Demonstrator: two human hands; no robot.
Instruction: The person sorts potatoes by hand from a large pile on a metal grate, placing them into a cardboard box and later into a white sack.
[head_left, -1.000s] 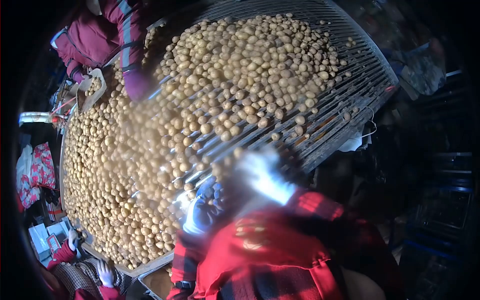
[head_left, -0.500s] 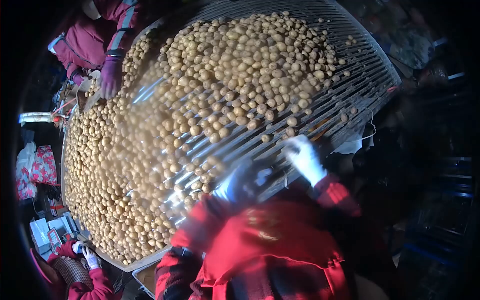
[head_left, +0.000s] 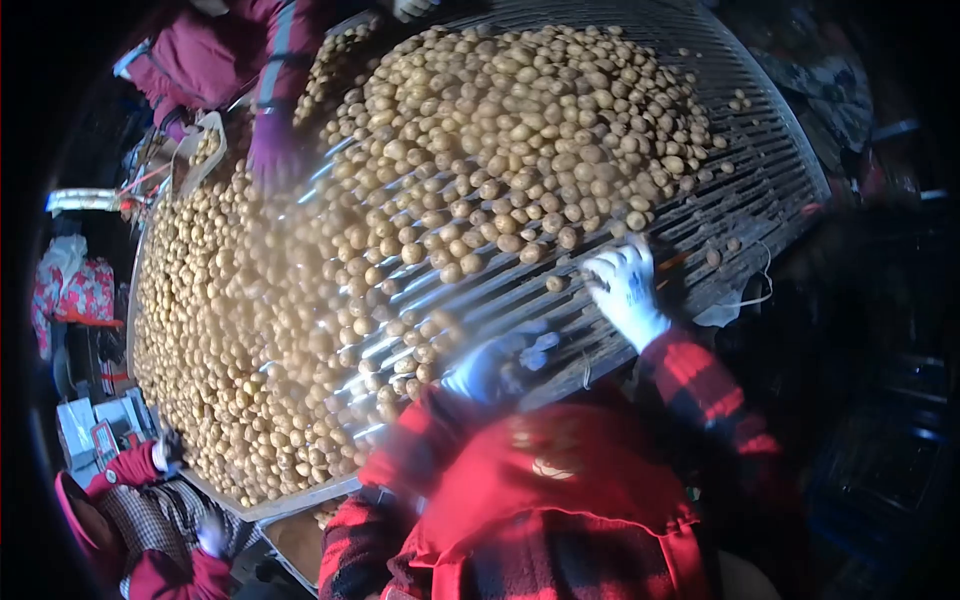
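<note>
My right hand (head_left: 628, 290), in a white glove, reaches over the slatted rack (head_left: 560, 335) at the near edge of the potatoes (head_left: 520, 130). Its fingers are bent but apart, the tips close to a few loose potatoes on the slats. Nothing shows in its grasp. My left hand (head_left: 490, 365), also gloved, hangs low over the slats near the front edge, beside several potatoes (head_left: 405, 365). Motion smears its fingers, and I cannot tell whether it holds anything. Red plaid sleeves and a red apron (head_left: 560, 470) show below.
Across the rack at upper left, a person's purple-gloved hand (head_left: 272, 150) touches the potatoes beside a scoop-like container (head_left: 200, 150). Another person in maroon sleeves (head_left: 130, 470) sits at lower left, near a scale (head_left: 105, 440). Patterned bags (head_left: 88, 290) stand at far left.
My right hand has moved slightly up and in over the slats, its fingers now spread. The purple-gloved hand has moved right onto the potatoes. The lower-left person's hands have separated.
</note>
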